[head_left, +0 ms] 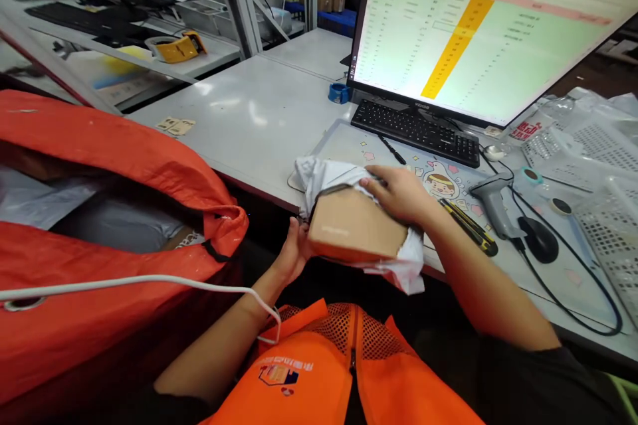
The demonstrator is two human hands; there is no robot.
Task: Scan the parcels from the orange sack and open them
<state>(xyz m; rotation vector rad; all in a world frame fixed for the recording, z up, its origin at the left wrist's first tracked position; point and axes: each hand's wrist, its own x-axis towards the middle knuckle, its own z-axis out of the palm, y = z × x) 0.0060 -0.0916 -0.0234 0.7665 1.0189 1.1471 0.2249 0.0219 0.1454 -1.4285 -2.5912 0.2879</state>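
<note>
Holding the cardboard box (pixel 355 227) from its left end in my left grip (pixel 294 249), long axis running rightward, while my right grip (pixel 399 194) pinches the white plastic bag (pixel 323 176) on top.

The bare grey tabletop (pixel 259 113) left of the black keyboard (pixel 416 129) gives open room; the big orange fabric sack (pixel 124 166) blocks the left side, and the grey handheld scanner (pixel 493 202) and black mouse (pixel 541 239) crowd the right

The left hand (pixel 294 249) is raised palm up, thumb up beside the curled fingers (pixel 299 229), forearm bare. The right hand (pixel 399 192) lies palm down, fingers (pixel 373 182) spread and bent forward, its forearm slanting back behind them.
</note>
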